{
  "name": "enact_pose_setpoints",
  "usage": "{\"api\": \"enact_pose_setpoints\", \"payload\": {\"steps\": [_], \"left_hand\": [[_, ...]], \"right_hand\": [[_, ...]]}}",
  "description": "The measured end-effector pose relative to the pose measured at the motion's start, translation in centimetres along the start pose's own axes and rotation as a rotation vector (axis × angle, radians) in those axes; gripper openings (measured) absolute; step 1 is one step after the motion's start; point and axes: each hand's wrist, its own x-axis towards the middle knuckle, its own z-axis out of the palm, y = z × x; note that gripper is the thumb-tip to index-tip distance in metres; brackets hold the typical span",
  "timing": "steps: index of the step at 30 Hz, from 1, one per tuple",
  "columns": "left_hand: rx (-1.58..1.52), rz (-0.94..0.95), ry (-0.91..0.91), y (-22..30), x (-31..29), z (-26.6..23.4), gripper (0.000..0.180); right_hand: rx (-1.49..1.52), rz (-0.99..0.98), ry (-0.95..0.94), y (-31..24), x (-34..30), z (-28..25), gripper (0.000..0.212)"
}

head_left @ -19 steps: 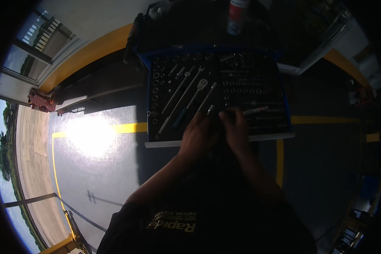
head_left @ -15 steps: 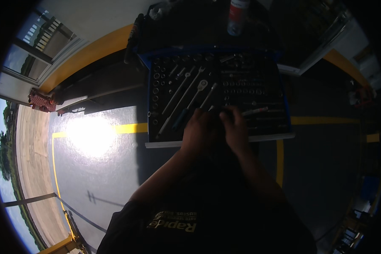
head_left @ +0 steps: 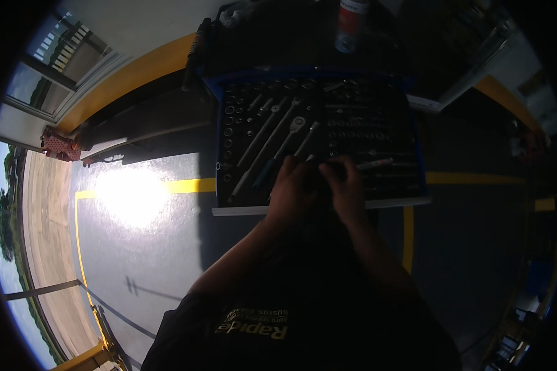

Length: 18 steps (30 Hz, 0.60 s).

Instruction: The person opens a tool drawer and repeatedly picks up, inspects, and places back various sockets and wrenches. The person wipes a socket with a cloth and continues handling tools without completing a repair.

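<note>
Both of my hands are above the front part of an open tool drawer (head_left: 320, 211), close together. The fingers of my left hand (head_left: 289, 190) are curled inward, and those of my right hand (head_left: 348, 188) bend toward them. Deep shadow lies between the hands, so anything they hold cannot be made out. Left of my left hand lies a ratchet (head_left: 298, 123) with a dark handle, beside long bars and a wrench (head_left: 294, 102). Rows of small sockets (head_left: 356, 134) sit beyond my right hand. A thin light-coloured tool (head_left: 375, 164) lies just right of its fingers.
Behind the drawer is the dark top of the tool cabinet (head_left: 278, 43), with a spray can (head_left: 350, 28) standing on it. A dark rod-like tool (head_left: 196, 52) hangs at its left side. Yellow lines (head_left: 185, 186) cross the grey floor, with bright sun glare at left.
Both hands stay over the front of the drawer in nearly the same pose, with only slight finger movement. The drawer and its tools look unmoved.
</note>
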Motion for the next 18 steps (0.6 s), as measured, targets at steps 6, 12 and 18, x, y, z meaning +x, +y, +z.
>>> {"api": "enact_pose_setpoints", "payload": {"steps": [6, 12, 18], "left_hand": [[-0.21, -0.166, -0.048, -0.2, 0.3, -1.2, 0.029], [-0.336, -0.25, -0.17, 0.8, 0.4, -2.3, 0.036], [-0.514, -0.469, -0.124, 2.4, 0.6, -3.6, 0.036]], "right_hand": [[-0.094, -0.037, -0.055, -0.6, -0.3, -0.1, 0.019], [-0.06, -0.064, -0.013, 1.7, -0.7, 0.7, 0.024], [0.459, 0.273, 0.045, 0.6, -0.4, 0.5, 0.032]]}}
